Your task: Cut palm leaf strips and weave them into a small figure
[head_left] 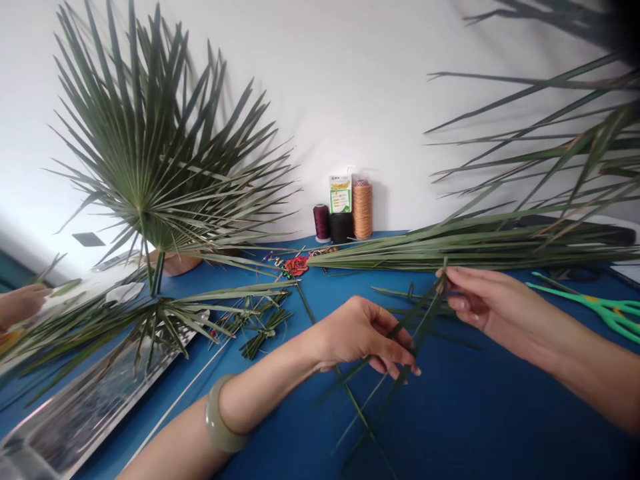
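Note:
Over the blue tabletop I hold several narrow green palm leaf strips (427, 321). Their gathered top end is pinched between the thumb and fingers of my right hand (483, 305). Lower down, my left hand (373, 337), with a pale green bangle (220, 417) on its wrist, is closed around the same strips. The loose ends fan out below the left fingers and blur slightly. Behind the strips, a few cut leaf pieces (393, 291) lie on the table, partly covered by my hands.
Palm fans (140, 140) rise at left above a metal tray (107, 403). Another person's hand (23, 307) is at the left edge. Thread spools (363, 210), a red rose patch (297, 267) and a leaf bundle (400, 250) lie behind. Green scissors (590, 301) are at right.

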A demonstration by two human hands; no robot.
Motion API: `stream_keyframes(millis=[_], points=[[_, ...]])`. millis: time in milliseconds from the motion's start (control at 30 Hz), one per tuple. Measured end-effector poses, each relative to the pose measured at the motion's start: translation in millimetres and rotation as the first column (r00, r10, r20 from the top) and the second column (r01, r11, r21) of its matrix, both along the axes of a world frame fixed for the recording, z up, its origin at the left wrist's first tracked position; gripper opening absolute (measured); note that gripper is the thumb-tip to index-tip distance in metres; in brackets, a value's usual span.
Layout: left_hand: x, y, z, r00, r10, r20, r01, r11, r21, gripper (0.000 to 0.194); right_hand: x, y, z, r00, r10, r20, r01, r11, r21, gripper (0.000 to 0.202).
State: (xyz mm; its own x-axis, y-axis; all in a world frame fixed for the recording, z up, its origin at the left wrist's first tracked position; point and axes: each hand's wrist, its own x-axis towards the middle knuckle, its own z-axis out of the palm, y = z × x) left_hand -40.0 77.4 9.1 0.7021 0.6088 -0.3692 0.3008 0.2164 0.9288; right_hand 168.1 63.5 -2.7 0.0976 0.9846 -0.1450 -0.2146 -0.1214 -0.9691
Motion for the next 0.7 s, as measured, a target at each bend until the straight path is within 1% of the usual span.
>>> stream_keyframes(millis=[67, 100, 133, 167, 233, 267, 300, 333, 367, 400, 433, 500, 567, 633, 700], points=[[-8, 0, 9.7, 0.996, -0.023, -0.092, 0.033, 0.993, 0.111, 0.015, 8, 3, 4.5, 0.999, -0.042, -0.026, 0.043, 0.998, 0.045, 0.007], [-13, 0, 17.0, 0.990, -0.051, -0.135, 0.076, 0.980, 0.185, 0.014, 13, 4, 8.3, 0.998, -0.044, -0.042, 0.047, 0.996, 0.074, 0.006], [-20, -1, 25.5, 0.978, -0.120, -0.172, 0.162, 0.952, 0.258, 0.015, 17, 4, 12.9, 0.998, -0.030, -0.061, 0.037, 0.994, 0.106, 0.006], [-26, -1, 34.4, 0.958, -0.210, -0.196, 0.262, 0.919, 0.296, 0.020, 20, 4, 17.9, 0.997, -0.005, -0.082, 0.016, 0.991, 0.135, 0.007], [-36, -1, 50.0, 0.894, -0.412, -0.173, 0.446, 0.846, 0.292, 0.029, 22, 1, 27.5, 0.989, 0.068, -0.130, -0.044, 0.983, 0.175, 0.011], [-38, -1, 54.8, 0.889, -0.438, -0.134, 0.457, 0.829, 0.323, 0.033, 22, -2, 31.2, 0.982, 0.111, -0.153, -0.082, 0.979, 0.184, 0.012], [-38, 0, 56.7, 0.919, -0.388, -0.073, 0.387, 0.846, 0.368, 0.037, 19, -5, 33.6, 0.972, 0.156, -0.176, -0.122, 0.975, 0.187, 0.014], [-35, 1, 55.5, 0.959, -0.282, -0.004, 0.262, 0.885, 0.385, 0.039, 15, -8, 34.6, 0.959, 0.202, -0.197, -0.166, 0.969, 0.184, 0.016], [-31, 2, 51.4, 0.991, -0.120, 0.066, 0.088, 0.928, 0.363, 0.038, 10, -11, 34.1, 0.945, 0.246, -0.215, -0.211, 0.962, 0.174, 0.018], [-25, 3, 44.9, 0.991, 0.041, 0.125, -0.076, 0.954, 0.289, 0.034, 4, -14, 32.2, 0.929, 0.289, -0.231, -0.257, 0.953, 0.161, 0.021], [-18, 3, 36.8, 0.984, 0.110, 0.141, -0.144, 0.953, 0.265, 0.030, -2, -16, 29.0, 0.913, 0.328, -0.244, -0.300, 0.943, 0.145, 0.023], [-5, 2, 19.6, 0.979, 0.142, 0.145, -0.169, 0.966, 0.197, 0.028, -13, -19, 20.2, 0.885, 0.389, -0.257, -0.372, 0.921, 0.112, 0.026], [5, -2, 5.4, 0.984, 0.105, 0.146, -0.118, 0.990, 0.083, 0.028, -21, -20, 10.5, 0.868, 0.427, -0.252, -0.420, 0.903, 0.086, 0.027], [9, -8, -3.5, 0.984, 0.064, 0.168, -0.057, 0.997, -0.047, 0.033, -25, -18, 2.1, 0.864, 0.447, -0.230, -0.445, 0.893, 0.066, 0.028], [11, -13, -7.9, 0.977, 0.077, 0.197, -0.042, 0.984, -0.174, 0.033, -27, -15, -4.2, 0.874, 0.447, -0.189, -0.448, 0.893, 0.043, 0.028]])
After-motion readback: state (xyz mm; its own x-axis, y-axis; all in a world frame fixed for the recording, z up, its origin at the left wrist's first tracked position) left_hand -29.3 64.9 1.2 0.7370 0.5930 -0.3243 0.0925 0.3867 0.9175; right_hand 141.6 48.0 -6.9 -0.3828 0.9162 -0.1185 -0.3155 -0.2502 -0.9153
